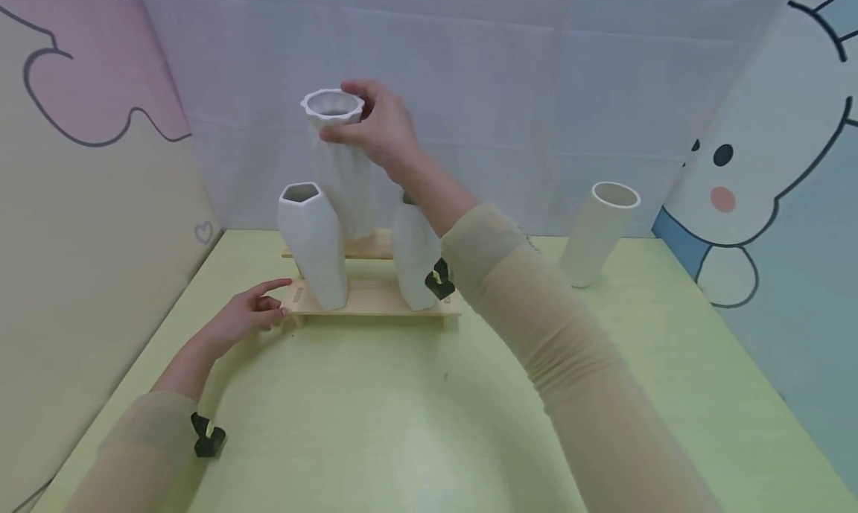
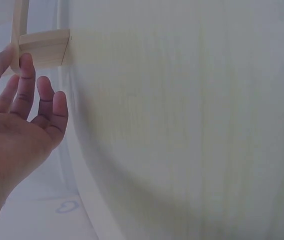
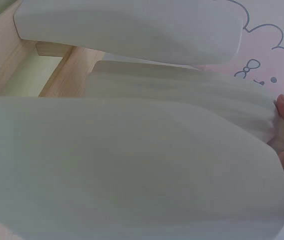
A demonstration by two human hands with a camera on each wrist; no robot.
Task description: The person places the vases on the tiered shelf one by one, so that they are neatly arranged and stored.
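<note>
My right hand (image 1: 383, 132) grips the scalloped rim of a tall white fluted vase (image 1: 345, 174), thumb in front and fingers behind. The vase is upright over the back step of a two-step wooden stand (image 1: 375, 297); whether its base rests there I cannot tell. My left hand (image 1: 244, 316) pinches the left end of the stand's front board, clearer in the left wrist view, where thumb and index finger lie on either side of the wood (image 2: 15, 45). On the front step stand two white faceted vases, a left one (image 1: 313, 245) and a right one (image 1: 411, 260), the latter partly behind my right forearm.
A plain white cylindrical vase (image 1: 596, 237) stands on the pale green table (image 1: 375, 416) to the right of the stand. A white cloth (image 1: 482, 88) hangs behind. Walls with cartoon drawings (image 1: 724, 155) close off both sides.
</note>
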